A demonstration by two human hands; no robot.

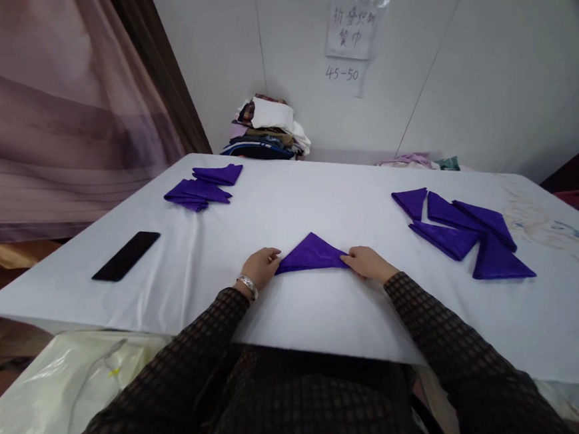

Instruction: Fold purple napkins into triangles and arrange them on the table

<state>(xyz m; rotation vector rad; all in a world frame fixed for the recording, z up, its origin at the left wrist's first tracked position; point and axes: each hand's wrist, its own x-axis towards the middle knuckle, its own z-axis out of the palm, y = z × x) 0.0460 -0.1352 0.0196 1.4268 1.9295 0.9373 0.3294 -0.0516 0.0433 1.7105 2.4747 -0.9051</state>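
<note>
A purple cloth napkin [312,253], folded into a triangle with its peak pointing away from me, lies on the white-covered table [282,310] in front of me. My left hand [261,268], with a silver bracelet at the wrist, has its fingers closed at the napkin's left corner. At the opposite corner, my right hand [365,262] pinches the cloth between thumb and fingers. Several folded purple napkins [501,257] rest on the right side of the table, some overlapping. More purple napkins [201,193], looser in shape, lie at the far left.
A black flat phone-like slab [126,256] lies on the left of the table. Behind the far edge stands a pile of clothes [266,131]; more fabric [414,160] shows further right. Handwritten paper signs [351,31] hang on the wall. A curtain [72,106] hangs at left.
</note>
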